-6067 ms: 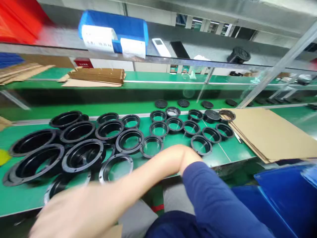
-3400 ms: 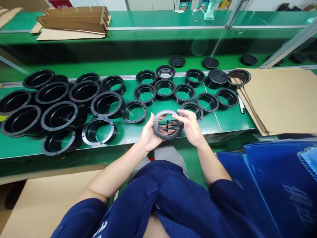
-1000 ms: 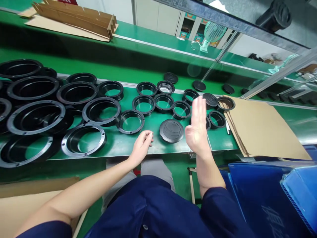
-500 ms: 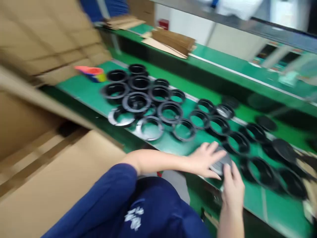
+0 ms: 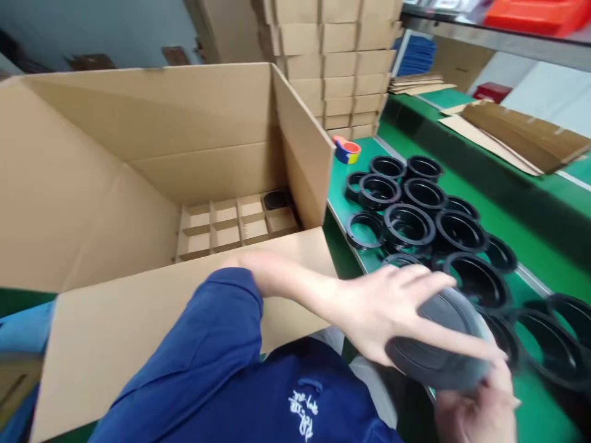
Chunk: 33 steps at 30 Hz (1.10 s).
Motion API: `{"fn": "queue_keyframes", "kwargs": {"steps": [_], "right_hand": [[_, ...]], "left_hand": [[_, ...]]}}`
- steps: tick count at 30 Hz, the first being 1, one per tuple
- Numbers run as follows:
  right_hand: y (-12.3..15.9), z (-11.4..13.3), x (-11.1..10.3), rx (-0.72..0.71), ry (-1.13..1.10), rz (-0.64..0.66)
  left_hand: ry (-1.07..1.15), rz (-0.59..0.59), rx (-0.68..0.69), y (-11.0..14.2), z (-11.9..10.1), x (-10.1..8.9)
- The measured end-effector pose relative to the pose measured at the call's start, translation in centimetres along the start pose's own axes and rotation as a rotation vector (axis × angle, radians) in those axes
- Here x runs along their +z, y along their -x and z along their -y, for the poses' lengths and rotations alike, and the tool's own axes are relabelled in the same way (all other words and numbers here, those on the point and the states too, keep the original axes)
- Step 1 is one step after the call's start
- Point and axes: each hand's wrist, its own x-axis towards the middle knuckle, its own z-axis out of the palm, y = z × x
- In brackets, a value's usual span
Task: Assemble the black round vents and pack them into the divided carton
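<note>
My left hand [image 5: 392, 307] lies with fingers spread across the top of a black round lid [image 5: 443, 363] with concentric ridges. From below and the right, my right hand [image 5: 482, 406] grips the lid's edge; motion blurs its fingers. Held between both hands, the lid is tilted above the near edge of the green bench. Whether a ring is fitted under it is hidden. Black flanged rings [image 5: 409, 224] stand in stacks and singly on the bench beyond my hands. Left of me, a large open carton [image 5: 203, 111] contains a cardboard divider grid [image 5: 210, 224].
One grid cell at the far right holds a black part [image 5: 276, 200]. The carton's near flap [image 5: 152, 332] extends under my left forearm. A roll of coloured tape [image 5: 347, 151] sits by stacked cardboard dividers [image 5: 335, 67]. Flat cardboard [image 5: 521, 135] lies on the raised ledge.
My view has turned left, bringing the open carton into sight. Both hands still hold the lid, which now appears larger and nearer to me.
</note>
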Motion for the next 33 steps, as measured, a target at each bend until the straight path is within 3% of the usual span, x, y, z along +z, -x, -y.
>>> {"fn": "queue_keyframes", "kwargs": {"steps": [3, 5, 6, 9, 11, 13, 15, 17, 20, 26, 33], "right_hand": [[-4.4, 3.5, 5.9, -0.102, -0.218, 0.084], [-6.7, 5.6, 10.0, -0.333, -0.220, 0.269], [-7.8, 6.6, 12.0, -0.484, -0.203, 0.361], [-11.1, 9.4, 18.1, -0.902, -0.008, 0.555], [-13.1, 10.9, 21.8, -1.024, 0.216, 0.665], [-14.3, 11.9, 24.8, -1.026, 0.412, 0.752], [-14.8, 12.3, 26.5, -0.991, 0.523, 0.771], [-14.5, 12.1, 27.2, -0.978, 0.562, 0.713], [-13.9, 11.5, 27.4, -1.002, 0.524, 0.636], [-14.1, 11.4, 27.8, -1.006, 0.452, 0.619], [-14.1, 11.7, 27.9, -0.991, 0.446, 0.636]], "left_hand": [[0.260, -0.276, -0.413, 5.6, 0.0, -8.9], [0.403, -0.391, -0.778, 10.0, 0.7, -14.3], [0.391, -0.407, -0.899, 12.2, 1.7, -16.7], [-0.084, -0.330, -0.991, 17.9, 8.1, -21.9], [-0.412, -0.326, -1.125, 20.6, 14.3, -23.7], [-0.542, -0.347, -1.370, 22.4, 20.5, -24.4], [-0.536, -0.364, -1.514, 23.4, 25.8, -24.3], [-0.502, -0.370, -1.582, 24.0, 30.1, -23.7], [-0.489, -0.363, -1.643, 24.6, 34.9, -22.3], [-0.455, -0.315, -1.689, 26.8, 40.6, -20.4], [-0.441, -0.257, -1.658, 28.8, 43.0, -18.8]]}}
